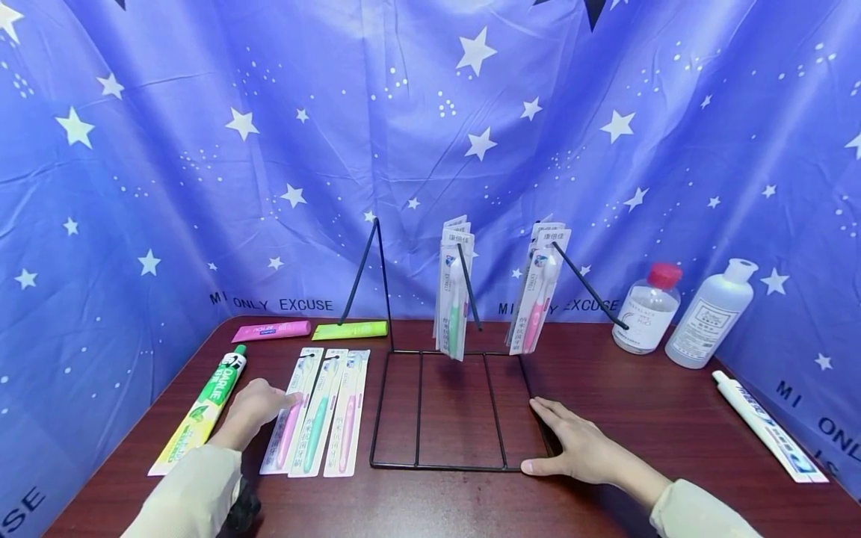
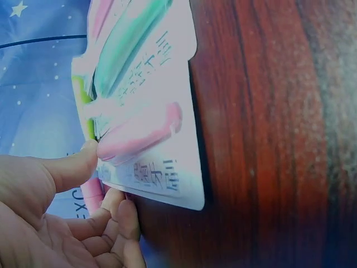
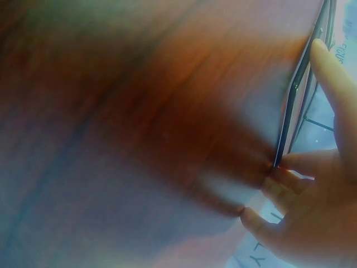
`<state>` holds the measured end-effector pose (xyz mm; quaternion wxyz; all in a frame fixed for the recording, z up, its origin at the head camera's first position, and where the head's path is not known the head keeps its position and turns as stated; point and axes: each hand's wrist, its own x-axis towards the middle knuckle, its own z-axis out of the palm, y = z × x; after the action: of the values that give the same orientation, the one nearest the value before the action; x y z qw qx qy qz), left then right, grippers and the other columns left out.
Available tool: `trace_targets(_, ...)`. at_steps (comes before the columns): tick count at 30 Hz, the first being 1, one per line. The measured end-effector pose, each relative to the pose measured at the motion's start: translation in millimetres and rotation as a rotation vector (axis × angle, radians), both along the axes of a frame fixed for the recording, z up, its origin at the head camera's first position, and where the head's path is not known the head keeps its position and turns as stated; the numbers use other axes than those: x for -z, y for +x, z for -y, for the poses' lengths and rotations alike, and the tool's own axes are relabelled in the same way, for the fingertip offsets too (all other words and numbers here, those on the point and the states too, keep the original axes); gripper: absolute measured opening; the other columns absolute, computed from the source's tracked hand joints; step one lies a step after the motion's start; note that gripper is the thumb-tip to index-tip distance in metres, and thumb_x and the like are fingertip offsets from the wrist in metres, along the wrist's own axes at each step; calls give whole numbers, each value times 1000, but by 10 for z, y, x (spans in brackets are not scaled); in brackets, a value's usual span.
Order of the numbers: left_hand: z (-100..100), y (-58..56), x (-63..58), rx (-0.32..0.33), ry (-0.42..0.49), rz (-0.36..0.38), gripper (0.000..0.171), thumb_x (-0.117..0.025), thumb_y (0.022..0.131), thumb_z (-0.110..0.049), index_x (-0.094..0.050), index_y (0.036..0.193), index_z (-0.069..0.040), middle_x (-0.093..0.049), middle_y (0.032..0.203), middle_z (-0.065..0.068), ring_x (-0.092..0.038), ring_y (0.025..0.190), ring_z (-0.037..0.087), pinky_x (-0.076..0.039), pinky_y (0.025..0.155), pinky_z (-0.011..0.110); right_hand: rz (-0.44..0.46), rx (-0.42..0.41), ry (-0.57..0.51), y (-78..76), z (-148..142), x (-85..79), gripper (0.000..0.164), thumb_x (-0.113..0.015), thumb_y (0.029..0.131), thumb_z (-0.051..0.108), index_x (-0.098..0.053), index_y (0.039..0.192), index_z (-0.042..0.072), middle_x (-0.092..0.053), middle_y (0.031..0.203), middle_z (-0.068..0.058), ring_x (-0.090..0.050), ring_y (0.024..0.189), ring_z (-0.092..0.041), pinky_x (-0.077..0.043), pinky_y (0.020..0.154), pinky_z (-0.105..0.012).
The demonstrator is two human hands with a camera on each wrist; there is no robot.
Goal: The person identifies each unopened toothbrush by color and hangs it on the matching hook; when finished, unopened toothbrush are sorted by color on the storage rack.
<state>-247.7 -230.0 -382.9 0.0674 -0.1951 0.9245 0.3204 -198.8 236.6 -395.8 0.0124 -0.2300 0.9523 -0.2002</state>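
My left hand (image 1: 258,406) is at the leftmost of three packaged toothbrushes lying side by side. In the left wrist view, its thumb presses the front of that pink toothbrush pack (image 2: 139,134) while the fingers curl at the edge, pinching it. Next to it lie a green toothbrush pack (image 1: 319,415) and another pink toothbrush pack (image 1: 346,415). A black wire display rack (image 1: 494,396) stands mid-table. My right hand (image 1: 578,444) rests spread at its right side, thumb by the front corner, fingers straight along the frame. Green (image 1: 454,299) and pink toothbrush packs (image 1: 538,299) hang on two rack hooks.
A yellow-green toothpaste tube (image 1: 202,411) lies left of my left hand. Pink (image 1: 272,330) and lime tubes (image 1: 350,329) lie behind. At right are a red-capped bottle (image 1: 646,310), a white bottle (image 1: 709,317) and a white toothpaste tube (image 1: 770,426). A starry blue curtain surrounds the table.
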Motion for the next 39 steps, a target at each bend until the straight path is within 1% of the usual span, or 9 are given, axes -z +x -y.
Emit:
trace_targets(3, -5, -2, -9, 1, -7, 1, 56, -68, 79, -28, -50, 108, 17, -55, 94, 26, -50, 85, 36, -44, 77, 49, -1, 3, -1, 3, -1, 0, 96, -66, 70, 59, -37, 135, -5, -38, 136, -20, -37, 122, -38, -34, 88, -59)
trace_targets(8, 11, 5, -12, 2, 20, -3, 55, -66, 80, -26, -49, 109, 18, -53, 97, 28, -49, 88, 37, -43, 80, 50, -5, 3, -1, 1, -4, 7, 95, -66, 70, 59, -37, 135, -5, -38, 135, -20, -38, 121, -37, -35, 89, -59)
trace_targets(14, 80, 24, 4, 30, 106, -11, 43, -61, 82, -18, -52, 106, 18, -53, 88, 22, -49, 82, 32, -43, 72, 41, -7, 5, -2, 0, -2, 16, 96, -66, 69, 59, -37, 135, -5, -39, 135, -19, -39, 121, -37, -35, 89, -58)
trace_targets(19, 106, 17, 6, 52, 197, -29, 39, -58, 84, -13, -53, 108, 18, -57, 93, 24, -54, 81, 30, -45, 73, 41, -10, 6, 0, 0, 2, 21, 97, -66, 69, 60, -37, 135, -5, -38, 135, -20, -38, 121, -37, -35, 88, -59)
trace_targets(23, 102, 8, -25, 71, 199, -59, 37, -56, 85, -11, -54, 109, 17, -59, 93, 23, -57, 79, 27, -46, 72, 41, -14, 6, 1, -1, 1, 24, 96, -66, 69, 59, -37, 135, -5, -39, 135, -20, -38, 121, -37, -35, 88, -59)
trace_targets(26, 88, 22, -82, 78, 163, -114, 34, -55, 85, -10, -55, 108, 15, -59, 89, 21, -58, 73, 23, -47, 67, 38, -21, 3, 1, 0, 1, 25, 96, -66, 69, 59, -38, 134, -5, -39, 135, -20, -39, 121, -37, -35, 88, -58)
trace_targets(29, 60, 57, -161, 94, 111, -197, 33, -56, 86, -11, -57, 106, 14, -60, 84, 18, -57, 68, 21, -45, 59, 33, -25, 0, 0, 3, 1, 26, 96, -66, 69, 59, -38, 134, -5, -39, 134, -20, -39, 120, -37, -36, 87, -58)
trace_targets(32, -1, 113, -262, 132, 87, -269, 31, -57, 86, -12, -58, 104, 12, -61, 80, 15, -59, 66, 21, -44, 53, 29, -22, -3, 4, 4, -3, 25, 96, -66, 70, 59, -38, 134, -6, -39, 135, -20, -39, 121, -38, -35, 88, -58)
trace_targets(39, -225, 285, -503, 254, 80, -337, 24, -61, 84, -16, -63, 99, 3, -65, 77, 8, -59, 63, 17, -43, 54, 29, -15, -7, 13, 3, -11, 21, 96, -65, 71, 59, -37, 135, -6, -38, 136, -20, -38, 121, -38, -35, 88, -58)
